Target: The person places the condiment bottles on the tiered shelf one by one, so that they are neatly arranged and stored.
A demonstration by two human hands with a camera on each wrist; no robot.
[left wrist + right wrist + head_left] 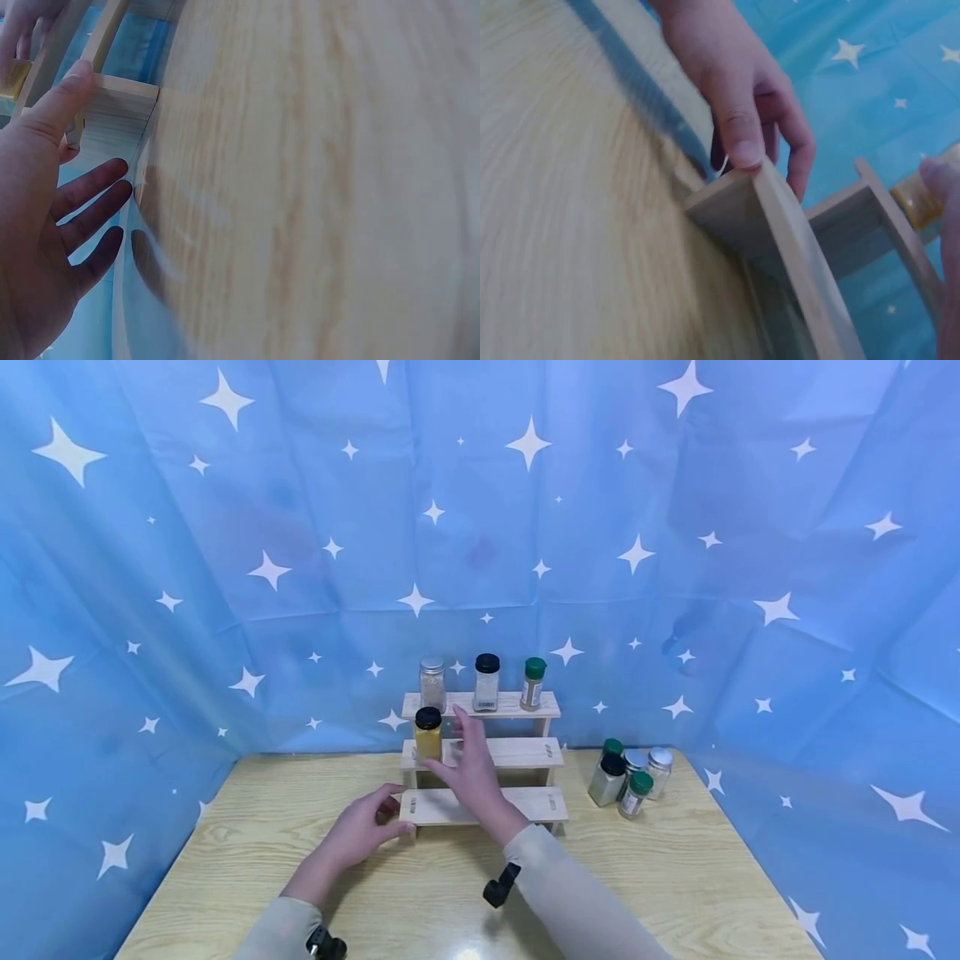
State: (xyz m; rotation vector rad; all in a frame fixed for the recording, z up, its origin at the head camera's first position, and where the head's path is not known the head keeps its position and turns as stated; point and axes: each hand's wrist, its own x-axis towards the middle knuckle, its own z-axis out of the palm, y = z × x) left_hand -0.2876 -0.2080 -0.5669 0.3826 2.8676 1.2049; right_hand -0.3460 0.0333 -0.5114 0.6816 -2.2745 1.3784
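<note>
A three-step wooden rack (480, 806) stands against the backdrop. My left hand (365, 828) grips the left end of its lowest step; in the left wrist view the thumb lies on the wood, the index finger tucks behind it, and the other fingers stretch out. On the left of the middle step stands a spice jar (428, 739) with a black lid and yellow contents. Just right of this jar is my right hand (474, 770), thumb and fingers spread apart. Its thumb tip is close to the jar's base; whether they touch I cannot tell.
The top step holds a silver-lidded jar (432, 685), a black-lidded jar (487, 683) and a green-lidded jar (532, 685). Right of the rack, several more jars cluster on the wooden table (300, 793), among them a front green-lidded one (636, 795). A blue starred curtain (480, 552) hangs behind.
</note>
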